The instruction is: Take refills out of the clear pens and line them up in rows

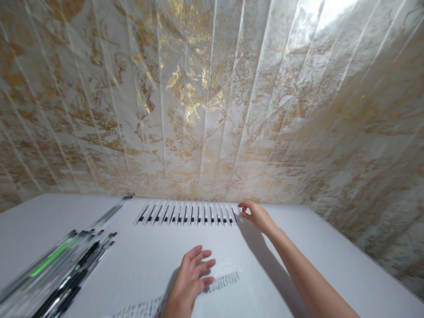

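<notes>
A row of slender pen-like pieces (199, 219) is set out side by side on a white bench (139, 260), and all positions are given from that row. For sound work at its right end, a light fingertip pinch is advised, with the gaps kept even and the neighbouring pieces left unbrushed. The right hand (256, 215) is found just beside the row's right end, thumb and fingers curled close together; whether anything is pinched there cannot be told. The left hand (188, 274) is held on the near side of the row, apart from it, with fingers spread and nothing gripped. A band of grey marks (228, 282) is noted beside that hand, and a bundle of pens (79, 265) is laid to the row's left, toward its near side.
</notes>
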`<state>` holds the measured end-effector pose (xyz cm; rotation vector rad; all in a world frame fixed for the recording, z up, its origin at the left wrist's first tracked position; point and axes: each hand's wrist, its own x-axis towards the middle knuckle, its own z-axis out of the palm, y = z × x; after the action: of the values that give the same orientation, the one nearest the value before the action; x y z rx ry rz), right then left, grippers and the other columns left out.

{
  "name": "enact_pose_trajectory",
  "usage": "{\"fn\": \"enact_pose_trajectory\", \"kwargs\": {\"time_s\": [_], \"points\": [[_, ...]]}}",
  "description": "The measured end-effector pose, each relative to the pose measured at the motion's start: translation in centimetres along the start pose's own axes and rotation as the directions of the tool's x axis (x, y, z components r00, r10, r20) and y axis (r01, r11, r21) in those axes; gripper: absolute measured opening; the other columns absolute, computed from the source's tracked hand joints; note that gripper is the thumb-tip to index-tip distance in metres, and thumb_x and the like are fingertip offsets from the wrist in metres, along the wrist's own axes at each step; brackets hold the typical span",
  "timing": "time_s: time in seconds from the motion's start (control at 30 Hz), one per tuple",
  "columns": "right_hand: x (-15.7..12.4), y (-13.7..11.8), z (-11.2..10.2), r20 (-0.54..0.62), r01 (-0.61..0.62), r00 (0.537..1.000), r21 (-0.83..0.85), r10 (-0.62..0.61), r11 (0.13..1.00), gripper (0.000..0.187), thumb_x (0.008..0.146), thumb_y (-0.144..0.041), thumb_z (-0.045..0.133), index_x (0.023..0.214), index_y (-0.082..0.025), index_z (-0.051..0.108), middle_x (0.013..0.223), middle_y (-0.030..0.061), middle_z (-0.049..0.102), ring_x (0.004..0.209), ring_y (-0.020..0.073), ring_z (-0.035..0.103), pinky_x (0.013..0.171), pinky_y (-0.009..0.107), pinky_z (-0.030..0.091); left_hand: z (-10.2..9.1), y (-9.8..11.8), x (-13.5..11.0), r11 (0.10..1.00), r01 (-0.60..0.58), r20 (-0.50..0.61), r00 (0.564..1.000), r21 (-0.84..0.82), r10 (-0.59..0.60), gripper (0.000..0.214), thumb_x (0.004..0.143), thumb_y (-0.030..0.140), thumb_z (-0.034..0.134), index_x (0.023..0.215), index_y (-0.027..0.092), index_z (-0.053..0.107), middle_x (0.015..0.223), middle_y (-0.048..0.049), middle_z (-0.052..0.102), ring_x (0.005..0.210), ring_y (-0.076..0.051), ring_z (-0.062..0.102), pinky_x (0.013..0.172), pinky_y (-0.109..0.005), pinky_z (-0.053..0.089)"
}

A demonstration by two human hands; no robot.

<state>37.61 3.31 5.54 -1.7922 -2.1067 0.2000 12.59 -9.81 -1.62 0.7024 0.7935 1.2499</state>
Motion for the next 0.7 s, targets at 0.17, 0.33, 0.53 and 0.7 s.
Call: {"fn": "enact_pose_trajectory", "kwargs": {"time_s": [0.17,0.33,0.53,0.7], "points": [[1.4,2.6,2.9,0.019,0.000,1.000,0.041,-0.001,0.999,0.024,0.080,-0.018,0.059,0.102,-0.016,0.067,0.096,0.0079,0.070,0.088,0.0201,0.064,0.080,0.028,0.043,-0.4,0.1,-0.1,0.999,0.033,0.046,0.998,0.034,-0.035,0.053,0.064,0.020,0.065,0.116,0.020,0.055,0.123,-0.0159,0.058,0.108,-0.032,0.058,0.077,-0.038,0.046],[1.8,3.1,3.7,0.025,0.025,0.999,0.091,-0.028,0.995,0.027,0.078,-0.022,0.060,0.104,-0.019,0.067,0.097,0.0062,0.069,0.086,0.0197,0.062,0.080,0.028,0.043,-0.5,-0.3,0.1,0.999,0.011,0.063,0.998,0.048,-0.014,0.052,0.064,0.021,0.066,0.115,0.020,0.055,0.119,-0.0150,0.059,0.102,-0.030,0.059,0.070,-0.035,0.047],[1.9,3.2,3.9,0.009,0.035,0.999,0.136,-0.037,0.990,0.030,0.076,-0.024,0.061,0.105,-0.017,0.068,0.095,0.0065,0.068,0.082,0.0200,0.061,0.079,0.029,0.043,-0.5,-0.3,0.0,0.996,0.014,0.057,0.998,0.082,-0.019,0.051,0.065,0.018,0.060,0.116,0.021,0.054,0.121,-0.0143,0.057,0.101,-0.029,0.059,0.071,-0.035,0.046],[2.0,4.2,3.4,-0.012,0.000,1.000,0.145,0.001,0.989,0.030,0.078,-0.017,0.053,0.104,-0.015,0.068,0.092,0.0074,0.068,0.078,0.0194,0.061,0.074,0.028,0.044,-0.4,-0.1,-0.2,0.996,0.008,0.077,0.997,0.086,-0.015,0.050,0.066,0.018,0.061,0.115,0.021,0.056,0.120,-0.0141,0.058,0.101,-0.029,0.059,0.070,-0.034,0.046]]}}
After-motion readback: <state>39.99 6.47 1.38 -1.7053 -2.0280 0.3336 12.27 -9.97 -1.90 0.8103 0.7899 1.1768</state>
